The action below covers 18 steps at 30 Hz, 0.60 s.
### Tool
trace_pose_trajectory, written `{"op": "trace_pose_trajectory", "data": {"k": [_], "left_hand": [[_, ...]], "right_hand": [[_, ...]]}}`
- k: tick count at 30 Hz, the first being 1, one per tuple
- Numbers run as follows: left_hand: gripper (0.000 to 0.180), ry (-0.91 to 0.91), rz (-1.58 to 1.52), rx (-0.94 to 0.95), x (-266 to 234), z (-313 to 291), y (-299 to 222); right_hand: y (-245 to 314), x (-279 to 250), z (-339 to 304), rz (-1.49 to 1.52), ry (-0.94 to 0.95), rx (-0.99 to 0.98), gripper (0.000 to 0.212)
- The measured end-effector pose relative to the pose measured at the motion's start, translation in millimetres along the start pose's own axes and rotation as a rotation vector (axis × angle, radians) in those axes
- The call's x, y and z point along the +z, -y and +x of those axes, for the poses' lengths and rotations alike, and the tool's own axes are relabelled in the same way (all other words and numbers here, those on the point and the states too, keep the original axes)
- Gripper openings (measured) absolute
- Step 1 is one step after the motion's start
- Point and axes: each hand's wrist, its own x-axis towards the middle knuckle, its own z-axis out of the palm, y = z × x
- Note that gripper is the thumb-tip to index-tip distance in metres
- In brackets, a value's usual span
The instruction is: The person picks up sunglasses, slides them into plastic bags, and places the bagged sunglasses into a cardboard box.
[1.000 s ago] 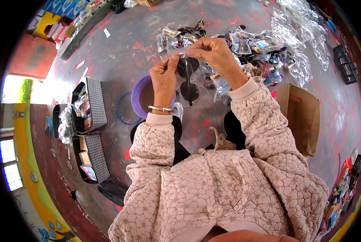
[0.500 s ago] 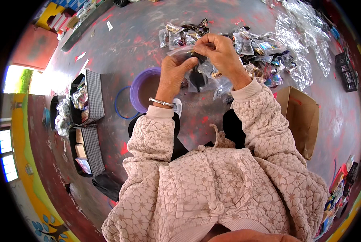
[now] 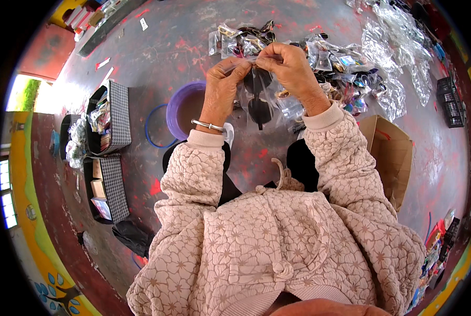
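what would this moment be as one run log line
left hand: pinching clear bag | right hand: pinching same bag | inside: dark sunglasses | nearby: purple bucket, cardboard box

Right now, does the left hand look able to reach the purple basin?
Probably yes: the left hand appears near the purple basin, whose opening looks mostly free, though that hand is pinching a clear plastic bag.

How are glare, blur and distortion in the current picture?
Head view: the doorway is partly overexposed and the plastic wrap glints; head view: fisheye bends the left wall beside a black rim; head view: left hand and right hand look fairly sharp, but the clear bag is hard to trace.
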Motion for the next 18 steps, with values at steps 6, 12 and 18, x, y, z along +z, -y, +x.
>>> {"op": "trace_pose_trajectory", "data": {"k": [6, 12, 18], "left_hand": [[0.011, -0.036, 0.325, 0.148, 4.4, -3.6, -4.8], [0.015, -0.061, 0.430, 0.171, -0.5, 0.2, -3.1], [0.019, -0.110, 0.281, 0.154, 1.5, 1.3, -7.1]], "right_hand": [[1.9, -0.5, -2.3, -0.036, 0.034, -0.021, 0.014], [4.1, -6.4, -1.0, 0.033, 0.014, 0.011, 0.018], [1.7, -13.8, -0.2, 0.072, 0.006, 0.128, 0.019]]}}
